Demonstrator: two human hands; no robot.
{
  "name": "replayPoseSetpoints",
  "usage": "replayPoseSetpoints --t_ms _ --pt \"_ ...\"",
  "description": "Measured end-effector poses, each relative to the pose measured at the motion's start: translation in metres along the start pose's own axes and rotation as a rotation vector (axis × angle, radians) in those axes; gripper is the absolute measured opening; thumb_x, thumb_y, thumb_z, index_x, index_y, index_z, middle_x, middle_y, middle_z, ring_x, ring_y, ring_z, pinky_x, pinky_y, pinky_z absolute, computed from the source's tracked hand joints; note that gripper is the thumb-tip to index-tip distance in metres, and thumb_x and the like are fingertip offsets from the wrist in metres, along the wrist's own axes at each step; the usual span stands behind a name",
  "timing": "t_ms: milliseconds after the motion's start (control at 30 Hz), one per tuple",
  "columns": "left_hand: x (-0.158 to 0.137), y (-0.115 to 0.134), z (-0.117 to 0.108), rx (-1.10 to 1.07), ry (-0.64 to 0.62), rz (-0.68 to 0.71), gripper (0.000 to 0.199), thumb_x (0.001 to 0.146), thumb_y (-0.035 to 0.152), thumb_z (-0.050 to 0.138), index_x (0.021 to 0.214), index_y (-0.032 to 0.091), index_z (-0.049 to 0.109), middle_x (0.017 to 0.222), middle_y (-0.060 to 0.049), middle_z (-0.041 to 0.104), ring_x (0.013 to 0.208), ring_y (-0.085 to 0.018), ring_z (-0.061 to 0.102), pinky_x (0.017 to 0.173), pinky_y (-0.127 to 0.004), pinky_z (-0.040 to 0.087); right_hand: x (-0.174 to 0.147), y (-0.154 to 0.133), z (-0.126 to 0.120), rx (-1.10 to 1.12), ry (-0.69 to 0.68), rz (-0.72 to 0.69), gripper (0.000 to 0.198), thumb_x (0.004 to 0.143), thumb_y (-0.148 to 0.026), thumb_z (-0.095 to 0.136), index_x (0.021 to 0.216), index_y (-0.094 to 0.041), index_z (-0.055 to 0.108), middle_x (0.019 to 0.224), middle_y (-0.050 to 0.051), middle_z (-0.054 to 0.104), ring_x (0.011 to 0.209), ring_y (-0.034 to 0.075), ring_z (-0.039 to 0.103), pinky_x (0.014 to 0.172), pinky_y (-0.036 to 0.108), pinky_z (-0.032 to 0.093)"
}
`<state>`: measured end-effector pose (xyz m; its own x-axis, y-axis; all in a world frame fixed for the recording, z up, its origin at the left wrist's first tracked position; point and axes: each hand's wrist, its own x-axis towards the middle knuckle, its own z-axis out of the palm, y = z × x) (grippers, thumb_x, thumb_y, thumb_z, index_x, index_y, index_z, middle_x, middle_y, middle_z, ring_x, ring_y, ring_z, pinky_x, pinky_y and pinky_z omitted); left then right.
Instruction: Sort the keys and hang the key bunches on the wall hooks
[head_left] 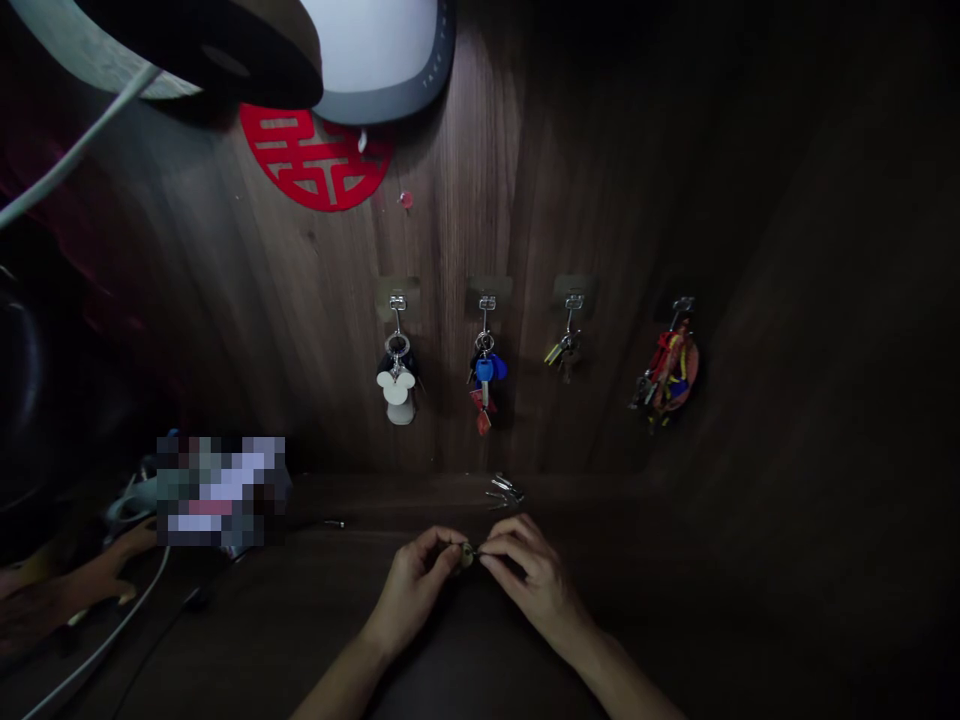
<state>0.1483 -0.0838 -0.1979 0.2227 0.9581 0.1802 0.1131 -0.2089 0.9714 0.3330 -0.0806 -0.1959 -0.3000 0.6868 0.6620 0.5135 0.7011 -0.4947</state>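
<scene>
Small round piece (468, 554): between the two hands, out from the back edge of the counter (345, 590); too small and dark to say exactly what it is.
Left hand (420, 585): thumb and forefinger pinched on the piece, probably to keep it steady.
Right hand (532, 560): fingertips drawn together at the piece's other side, seemingly gripping a thin dark part; a fingertip hold suits something this little.
Wrists: angled in from both sides, likely so the meeting point sits in plain sight.
Loose metal pieces (506, 492): perhaps keys, lying in a cluster just in front of the counter's back edge, beyond the right hand and presumably within easy reach.
Hooks (487, 302): four in a row on the wooden panel (442, 440) above that edge, spaced apart, which should stop the bunches tangling.
Hanging bunches (484, 372): one per hook, dangling clear of the counter.
</scene>
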Motion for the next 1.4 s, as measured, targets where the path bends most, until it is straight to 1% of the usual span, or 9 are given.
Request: replayPoseSetpoints --t_ms 67,167,233,333,600,800,967,1200,1400 --pt "0.0 -0.001 0.0 0.023 -0.002 0.004 0.029 0.084 0.043 0.055 0.091 0.017 0.065 0.079 -0.002 0.067 0.076 -0.015 0.06 0.071 -0.024 0.048 0.0 -0.001 0.0 0.027 -0.004 0.03 0.016 0.088 -0.028 0.054 0.079 -0.024 0.066 0.074 0.002 0.061 0.071 0.016 0.06 0.067 0.028 0.049" --pt "-0.001 -0.001 -0.001 0.1 -0.001 0.012 0.026 0.085 0.04 0.054 0.096 0.019 0.065 0.087 -0.002 0.07 0.085 -0.017 0.062 0.078 -0.026 0.048 -0.001 -0.003 0.0 0.088 -0.02 0.136 0.02 0.089 -0.031 0.051 0.077 -0.022 0.064 0.07 0.001 0.062 0.064 0.014 0.059 0.058 0.024 0.047" --pt "-0.001 0.0 -0.001 0.154 -0.003 0.023 0.025 0.085 0.038 0.053 0.1 0.022 0.065 0.095 -0.003 0.071 0.093 -0.019 0.062 0.084 -0.027 0.048 -0.001 -0.004 -0.001 0.114 -0.017 0.2 0.021 0.089 -0.032 0.05 0.077 -0.021 0.063 0.07 0.001 0.063 0.064 0.014 0.059 0.058 0.023 0.047" --pt "-0.002 0.004 -0.002 0.193 -0.021 0.054 0.025 0.085 0.035 0.053 0.104 0.023 0.065 0.104 -0.004 0.07 0.101 -0.02 0.061 0.091 -0.029 0.045 -0.001 -0.004 -0.003 0.12 0.016 0.223 0.022 0.089 -0.033 0.05 0.076 -0.021 0.063 0.071 0.001 0.064 0.067 0.014 0.061 0.061 0.023 0.047" --pt "-0.003 0.006 -0.002 0.249 -0.09 0.059 0.021 0.086 0.032 0.052 0.098 0.024 0.068 0.099 -0.001 0.072 0.095 -0.019 0.064 0.089 -0.027 0.045 0.006 0.002 -0.016 0.135 0.164 0.212 0.021 0.086 -0.036 0.054 0.076 -0.021 0.064 0.07 0.001 0.066 0.065 0.015 0.062 0.06 0.023 0.048" --pt "-0.002 0.006 -0.001 0.271 -0.091 0.043 0.02 0.086 0.033 0.052 0.092 0.024 0.068 0.096 -0.001 0.072 0.093 -0.019 0.064 0.087 -0.027 0.046 0.019 0.008 -0.041 0.09 0.264 0.272 0.024 0.083 -0.042 0.058 0.074 -0.021 0.066 0.07 0.001 0.067 0.066 0.017 0.063 0.061 0.024 0.05" --pt "-0.001 0.006 -0.001 0.258 -0.092 0.033 0.019 0.085 0.033 0.052 0.09 0.024 0.068 0.093 -0.001 0.072 0.09 -0.019 0.065 0.085 -0.026 0.047 0.049 0.007 -0.079 0.061 0.354 0.304 0.027 0.078 -0.046 0.061 0.075 -0.02 0.068 0.073 0.003 0.069 0.069 0.018 0.064 0.063 0.026 0.051" --pt "0.0 0.005 -0.003 0.245 -0.127 0.018 0.022 0.086 0.036 0.051 0.09 0.023 0.067 0.093 0.0 0.072 0.09 -0.018 0.063 0.083 -0.024 0.046 0.111 0.0 -0.132 0.076 0.544 0.277 0.033 0.072 -0.05 0.063 0.077 -0.017 0.067 0.061 0.0 0.061 0.054 0.013 0.054 0.05 0.024 0.045" --pt "0.0 0.007 -0.003 0.229 -0.131 0.001 0.022 0.086 0.036 0.051 0.089 0.022 0.067 0.093 0.0 0.071 0.09 -0.018 0.063 0.083 -0.023 0.045 0.155 -0.003 -0.155 0.098 0.607 0.235 0.025 0.069 -0.041 0.065 0.073 -0.017 0.065 0.057 -0.002 0.057 0.051 0.011 0.05 0.045 0.021 0.039"
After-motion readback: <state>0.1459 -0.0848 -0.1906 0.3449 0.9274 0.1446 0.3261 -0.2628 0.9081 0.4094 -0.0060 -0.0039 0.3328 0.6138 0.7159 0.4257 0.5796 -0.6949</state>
